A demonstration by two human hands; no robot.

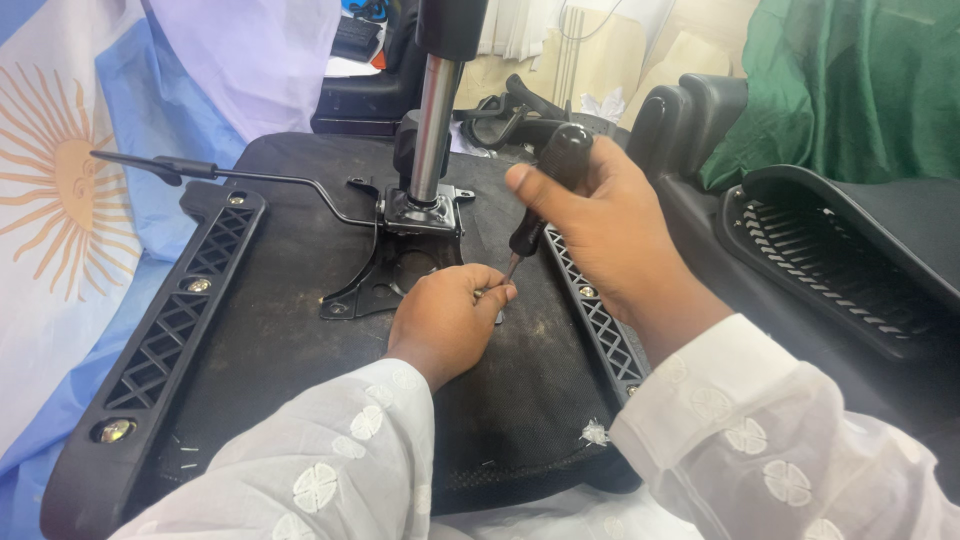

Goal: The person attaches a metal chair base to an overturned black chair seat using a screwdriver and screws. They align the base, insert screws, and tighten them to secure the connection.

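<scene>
We see an upturned chair seat (300, 330) lying flat before us, its black underside facing up, with a metal plate (395, 270) bolted near the middle and a steel column (435, 120) rising from it.

Our right hand (590, 225) holds a screwdriver (545, 190), fingers wrapped tight round the black handle. The tool's long axis slants: handle up and to the right, tip down and to the left, ending at the seat just beside the plate's near right corner. Our left hand (445, 320) rests on the seat directly below that tip. Its thumb and fingertips are pressed together in a pinch around something small at the tip, likely a screw, though we cannot make it out. So the left hand is the nearer one to the fastening point, touching it, while the right sits higher and further back along the shaft.

A thin lever (250, 178) runs from the plate out to the left. Two lattice-patterned rails (170, 330) flank the seat, the left one carrying brass-coloured bolts (113, 430).

We see no containers. A few tiny loose bits lie on the seat fabric near the front left corner. Another chair part (840, 260) lies to the right, well apart.
</scene>
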